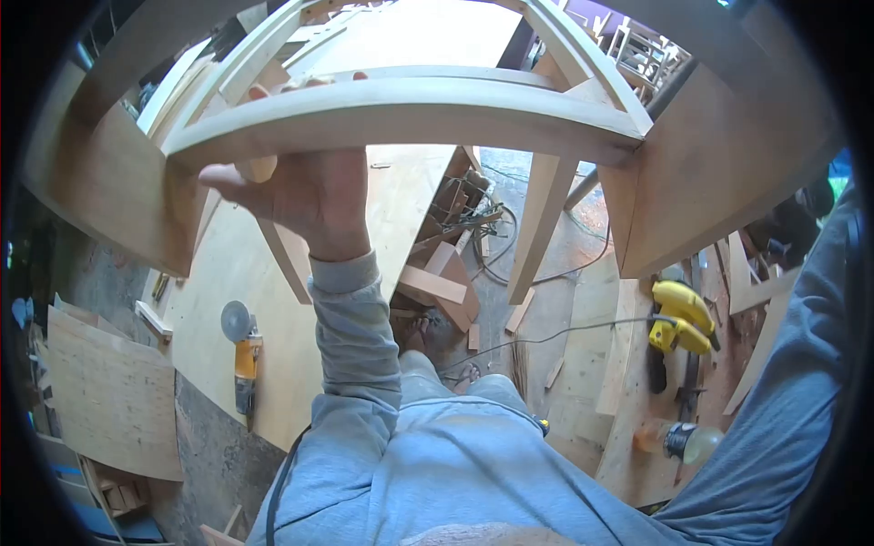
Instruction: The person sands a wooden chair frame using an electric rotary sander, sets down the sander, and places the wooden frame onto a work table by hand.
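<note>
A bare wooden chair frame (437,116) is held up in front of me, filling the upper part of the view. Its legs hang downward, and wide side pieces curve out at left and right. My left hand (314,196) is closed around the curved rail from below, palm up. Its thumb sticks out to the left and its fingertips show above the rail. On the right, my right arm's grey sleeve (797,364) reaches up along the edge of the view. The right hand itself does not show.
An angle grinder (241,359) lies on a pale wooden board (205,318) at left. A yellow power tool (681,317) with a cable and a plastic bottle (696,444) lie at right. Wood offcuts (442,284) and cords clutter the floor. A plywood sheet (114,391) leans at lower left.
</note>
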A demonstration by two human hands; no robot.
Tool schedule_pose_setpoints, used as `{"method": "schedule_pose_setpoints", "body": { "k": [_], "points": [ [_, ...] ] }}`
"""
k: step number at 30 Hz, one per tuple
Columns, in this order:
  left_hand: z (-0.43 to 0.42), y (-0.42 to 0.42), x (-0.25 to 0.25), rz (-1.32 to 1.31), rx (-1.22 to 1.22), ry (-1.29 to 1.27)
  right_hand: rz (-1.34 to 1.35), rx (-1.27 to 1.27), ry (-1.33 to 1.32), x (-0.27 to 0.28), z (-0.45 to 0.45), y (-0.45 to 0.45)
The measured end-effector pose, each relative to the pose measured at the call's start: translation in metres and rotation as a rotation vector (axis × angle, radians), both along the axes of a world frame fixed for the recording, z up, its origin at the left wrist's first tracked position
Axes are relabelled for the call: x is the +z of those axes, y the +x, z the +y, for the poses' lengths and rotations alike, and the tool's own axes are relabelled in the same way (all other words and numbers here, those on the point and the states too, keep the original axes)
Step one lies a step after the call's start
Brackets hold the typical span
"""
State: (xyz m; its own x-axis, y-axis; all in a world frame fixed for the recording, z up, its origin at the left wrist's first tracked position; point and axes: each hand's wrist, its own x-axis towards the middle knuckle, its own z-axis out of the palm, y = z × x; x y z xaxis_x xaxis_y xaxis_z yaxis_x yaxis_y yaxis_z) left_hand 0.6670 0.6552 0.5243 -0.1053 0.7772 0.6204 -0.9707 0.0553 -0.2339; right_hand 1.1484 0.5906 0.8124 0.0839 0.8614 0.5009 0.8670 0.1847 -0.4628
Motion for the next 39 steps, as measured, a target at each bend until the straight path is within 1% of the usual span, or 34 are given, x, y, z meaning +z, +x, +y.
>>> {"method": "schedule_pose_setpoints", "body": {
  "k": [2, 3, 6, 9, 13, 14, 15, 16, 17, 18, 20, 23, 26, 30, 31, 35, 39],
  "points": [
    [0.031, -0.011, -0.002, -0.022, -0.024, -0.032, -0.009, 0.007, -0.019, -0.001, 0.039, -0.010],
    [0.050, -0.015, -0.001, 0.019, 0.013, -0.011, -0.014, 0.003, -0.016, 0.000, 0.054, -0.016],
    [0.099, -0.028, 0.001, -0.008, 0.014, -0.069, -0.027, 0.000, -0.020, 0.008, 0.104, -0.028],
    [0.150, -0.040, -0.001, 0.000, 0.007, -0.075, -0.043, -0.002, -0.036, 0.008, 0.151, -0.040],
    [0.233, -0.052, -0.018, 0.027, 0.018, -0.005, -0.045, 0.023, -0.064, -0.002, 0.223, -0.059],
    [0.247, -0.051, -0.017, 0.075, 0.052, -0.066, -0.042, 0.029, -0.074, -0.004, 0.243, -0.064],
    [0.264, -0.050, -0.020, 0.106, 0.141, -0.135, -0.035, 0.041, -0.085, -0.010, 0.261, -0.071],
    [0.282, -0.051, -0.021, 0.090, 0.109, -0.108, -0.030, 0.055, -0.091, -0.015, 0.279, -0.078],
    [0.301, -0.053, -0.023, 0.051, -0.004, -0.107, -0.035, 0.063, -0.102, -0.018, 0.297, -0.084],
    [0.326, -0.056, -0.032, 0.074, 0.041, -0.079, -0.037, 0.065, -0.111, -0.022, 0.314, -0.088],
    [0.319, -0.039, 0.005, 0.212, 0.225, -0.114, -0.041, 0.070, -0.133, -0.034, 0.340, -0.098],
    [0.389, -0.037, -0.012, 0.294, 0.250, -0.120, -0.043, 0.081, -0.150, -0.047, 0.378, -0.109],
    [0.440, -0.035, -0.044, 1.320, 1.930, -0.384, -0.049, 0.099, -0.170, -0.063, 0.413, -0.118],
    [0.505, -0.034, -0.059, 1.213, 1.691, -0.130, -0.069, 0.121, -0.174, -0.081, 0.455, -0.130],
    [0.516, -0.032, -0.061, 1.210, 1.626, -0.119, -0.075, 0.114, -0.181, -0.086, 0.461, -0.133],
    [0.550, -0.027, -0.069, 1.186, 1.178, -0.219, -0.063, 0.115, -0.184, -0.106, 0.490, -0.141],
    [0.567, -0.028, -0.072, 1.021, 0.699, -0.349, -0.066, 0.109, -0.186, -0.117, 0.503, -0.147]
  ]
}}
